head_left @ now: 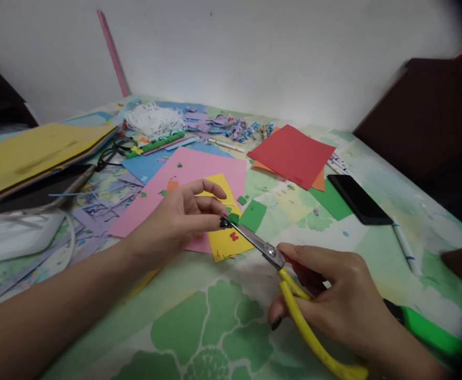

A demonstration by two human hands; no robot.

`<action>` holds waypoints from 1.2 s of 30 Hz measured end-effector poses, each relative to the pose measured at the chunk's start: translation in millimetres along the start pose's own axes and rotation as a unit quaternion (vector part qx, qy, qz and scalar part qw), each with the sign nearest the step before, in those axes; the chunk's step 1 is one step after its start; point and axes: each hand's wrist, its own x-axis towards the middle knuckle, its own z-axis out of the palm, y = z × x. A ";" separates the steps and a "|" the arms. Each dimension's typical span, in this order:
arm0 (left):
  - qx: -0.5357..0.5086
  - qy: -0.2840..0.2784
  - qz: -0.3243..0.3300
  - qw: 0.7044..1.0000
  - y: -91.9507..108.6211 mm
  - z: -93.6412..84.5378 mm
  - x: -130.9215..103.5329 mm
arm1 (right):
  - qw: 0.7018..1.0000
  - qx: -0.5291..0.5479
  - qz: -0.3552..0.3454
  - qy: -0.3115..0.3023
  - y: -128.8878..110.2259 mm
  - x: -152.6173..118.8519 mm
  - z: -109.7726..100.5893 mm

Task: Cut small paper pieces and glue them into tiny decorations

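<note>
Between the thumb and fingers of my left hand (pixel 193 208) a small piece of green paper (pixel 233 217) is pinched. My right hand (pixel 334 295) grips yellow-handled scissors (pixel 302 322), whose metal blades point up and left. The blade tips meet the green piece at my left fingertips; whether they are parted I cannot tell. Below the hands lies a yellow paper (pixel 223 243) with a small red cutout (pixel 234 237) on it. A larger green paper piece (pixel 253 215) rests just right of the blades. Pink paper (pixel 211 163) spreads out behind my left hand.
A red sheet (pixel 294 155) and a black phone (pixel 359 199) lie to the right, with a white marker (pixel 407 248) nearby. Purple paper scraps (pixel 104 203) and a yellow sheet stack (pixel 37 148) are left. White string (pixel 152 119) sits at the back. A green-bodied tool (pixel 429 327) lies by my right wrist.
</note>
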 end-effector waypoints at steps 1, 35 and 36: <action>-0.006 0.000 -0.004 1.000 -0.1 -0.1 0.0 | 1.000 0.013 0.010 -0.014 -1.1 0.8 -0.8; -0.167 0.003 -0.089 0.982 -5.7 9.6 -5.9 | 0.856 0.430 0.225 -0.177 -2.4 4.4 0.8; -0.156 -0.002 -0.084 0.984 -5.3 8.6 -5.6 | 0.850 0.434 0.233 -0.187 -0.1 4.2 0.8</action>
